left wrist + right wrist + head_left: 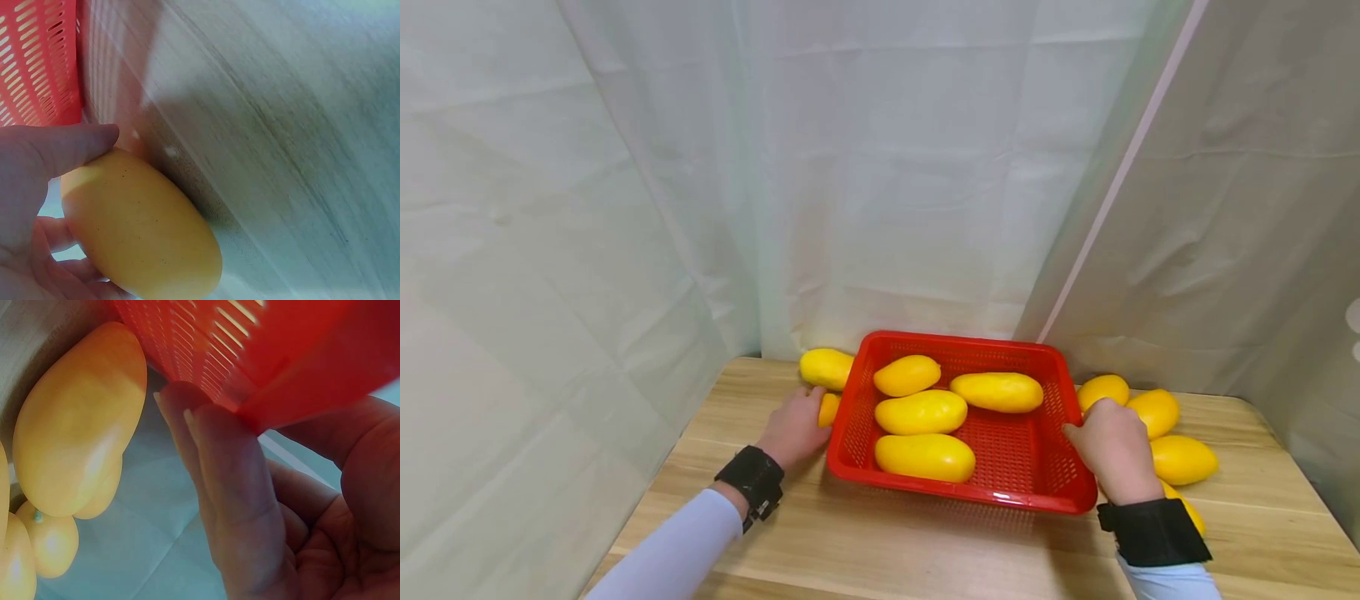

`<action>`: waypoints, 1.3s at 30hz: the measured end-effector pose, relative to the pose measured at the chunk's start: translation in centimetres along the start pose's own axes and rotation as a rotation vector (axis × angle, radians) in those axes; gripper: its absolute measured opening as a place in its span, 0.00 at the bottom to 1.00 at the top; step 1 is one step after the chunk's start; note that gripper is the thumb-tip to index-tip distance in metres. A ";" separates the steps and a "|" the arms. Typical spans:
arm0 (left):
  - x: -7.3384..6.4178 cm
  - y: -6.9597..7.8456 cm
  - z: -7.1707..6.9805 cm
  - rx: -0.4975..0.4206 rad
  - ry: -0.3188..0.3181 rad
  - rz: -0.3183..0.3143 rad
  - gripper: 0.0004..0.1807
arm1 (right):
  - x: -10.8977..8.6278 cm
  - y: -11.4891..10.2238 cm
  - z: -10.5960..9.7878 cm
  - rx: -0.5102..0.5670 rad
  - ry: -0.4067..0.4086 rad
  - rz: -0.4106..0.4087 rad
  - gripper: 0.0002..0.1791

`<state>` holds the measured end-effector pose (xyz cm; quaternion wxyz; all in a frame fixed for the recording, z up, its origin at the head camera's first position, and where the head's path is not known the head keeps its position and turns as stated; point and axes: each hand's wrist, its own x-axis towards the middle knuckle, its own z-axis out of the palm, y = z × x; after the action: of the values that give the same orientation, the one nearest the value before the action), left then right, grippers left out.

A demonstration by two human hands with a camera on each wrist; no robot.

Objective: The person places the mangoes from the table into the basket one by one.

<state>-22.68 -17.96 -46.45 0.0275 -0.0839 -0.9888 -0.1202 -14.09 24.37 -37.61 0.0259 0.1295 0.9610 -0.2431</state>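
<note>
A red perforated plastic basket [958, 493] stands on the table, holding several yellow mangoes, one of them a long mango [925, 457] near the front rim. Left of the basket, my left hand [797, 429] grips an orange-yellow mango [144, 225]; the left wrist view has the thumb on one side and fingers curled round the other. My right hand [1116, 450] holds the basket's right rim. In the right wrist view its fingers [234, 469] lie along the outer wall, with the thumb on the opposite side of the rim.
Behind my left hand, another yellow mango [824, 367] lies beside the basket. Several more mangoes, including one mango [1183, 460] near the right hand, lie right of the basket on the wooden table [880, 550]. Pale curtains [910, 183] hang behind and at both sides.
</note>
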 end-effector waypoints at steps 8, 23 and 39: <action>-0.2 -0.1 -0.5 -0.014 -0.033 -0.020 0.29 | -0.1 0.0 0.1 -0.002 0.008 -0.009 0.18; 1.1 -0.3 -3.1 -0.050 0.111 0.032 0.37 | 0.0 0.1 0.1 -0.001 0.012 -0.015 0.18; 1.9 1.7 -5.9 -0.095 0.274 -0.030 0.37 | 0.0 -0.2 0.1 -0.014 0.030 -0.033 0.17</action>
<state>-24.04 -17.42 -40.21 0.1567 -0.0530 -0.9701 -0.1778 -14.10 24.20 -37.58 0.0087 0.1172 0.9649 -0.2348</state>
